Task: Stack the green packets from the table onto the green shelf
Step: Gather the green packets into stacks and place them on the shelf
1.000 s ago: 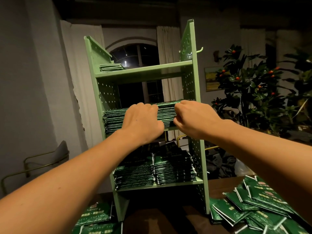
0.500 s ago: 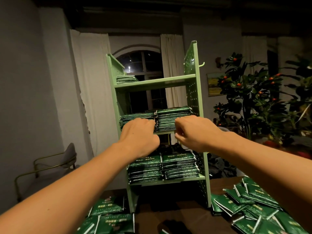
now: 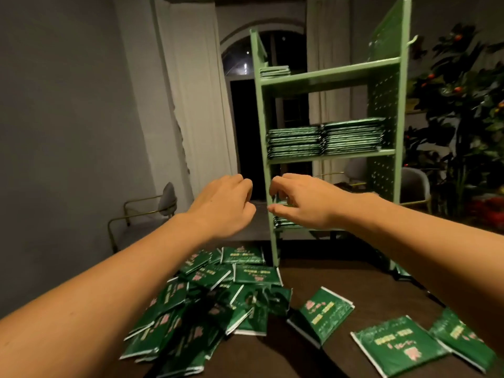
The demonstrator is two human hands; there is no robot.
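Loose green packets (image 3: 215, 304) lie piled on the dark table (image 3: 321, 271), left of the shelf (image 3: 330, 76), with a few more (image 3: 395, 345) scattered flat near the right edge. The shelf stands on the table; its middle level holds two neat stacks (image 3: 324, 141) side by side, and a small stack (image 3: 274, 71) sits on the top level. Both hands hang in the air in front of the lower level. The left hand (image 3: 226, 205) has its fingers loosely curled, holding nothing. The right hand (image 3: 297, 203) is also loosely curled and empty, blocking the stack behind it. A plant (image 3: 463, 105) stands off to the right.
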